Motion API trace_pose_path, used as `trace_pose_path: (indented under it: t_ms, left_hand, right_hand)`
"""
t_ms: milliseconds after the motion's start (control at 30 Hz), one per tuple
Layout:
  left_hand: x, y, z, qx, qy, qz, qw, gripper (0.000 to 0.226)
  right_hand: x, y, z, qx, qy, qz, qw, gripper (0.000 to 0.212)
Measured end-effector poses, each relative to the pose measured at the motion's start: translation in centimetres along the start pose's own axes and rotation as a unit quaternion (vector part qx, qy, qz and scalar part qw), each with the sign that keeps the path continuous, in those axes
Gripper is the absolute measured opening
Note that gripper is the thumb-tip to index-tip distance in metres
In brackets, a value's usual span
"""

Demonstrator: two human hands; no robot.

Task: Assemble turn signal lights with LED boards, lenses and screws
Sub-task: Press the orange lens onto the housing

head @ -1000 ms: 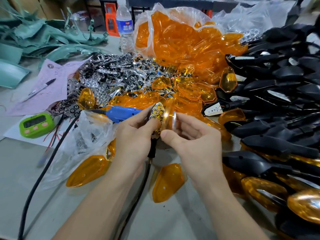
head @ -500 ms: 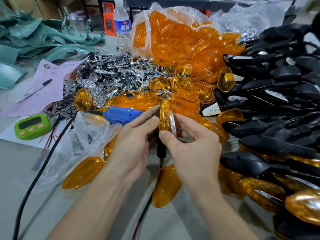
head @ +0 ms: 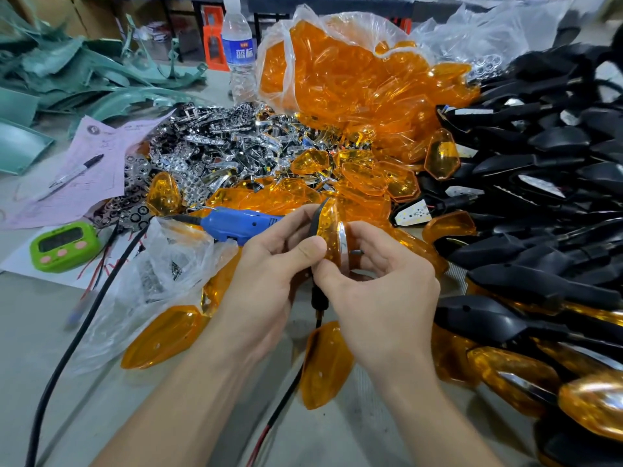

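Amber lens [head: 332, 230] is held edge-on above the bench [head: 40, 332], both left hand [head: 269, 264] and right hand [head: 381, 291] pinching it onto the black housing [head: 316, 219]. Squeeze unevenly and it'll likely seat crooked, or trap the wire [head: 317, 306] dangling below.

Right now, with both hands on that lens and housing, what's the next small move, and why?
Probably squeeze the orange lens fully into the black housing. The left hand and right hand both grip the pair edge-on, full seating isn't visible, and the blue screwdriver lies untouched behind them.
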State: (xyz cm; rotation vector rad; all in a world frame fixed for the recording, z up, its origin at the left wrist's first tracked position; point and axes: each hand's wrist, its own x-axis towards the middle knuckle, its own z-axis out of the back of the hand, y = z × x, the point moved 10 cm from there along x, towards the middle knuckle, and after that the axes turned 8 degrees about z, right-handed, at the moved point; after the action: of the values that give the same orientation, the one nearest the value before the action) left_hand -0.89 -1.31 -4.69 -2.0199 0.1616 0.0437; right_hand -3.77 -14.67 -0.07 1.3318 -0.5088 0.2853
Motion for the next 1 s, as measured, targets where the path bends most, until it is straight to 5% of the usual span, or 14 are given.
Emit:
trace_pose_path:
  t_ms: [433,1000]
  left_hand:
    - [-0.2,-2.6,0.9,0.044,0.007,-0.024,0.999,0.052]
    - [-0.5,-2.5,0.2,0.066,0.019,-0.037,0.997,0.039]
  right_hand:
    - [0.7,-0.1,-1.1,0.077,0.119,-0.045,0.989,0.037]
    - [0.1,0.0,-1.0,0.063,0.112,-0.024,0.991,0.038]
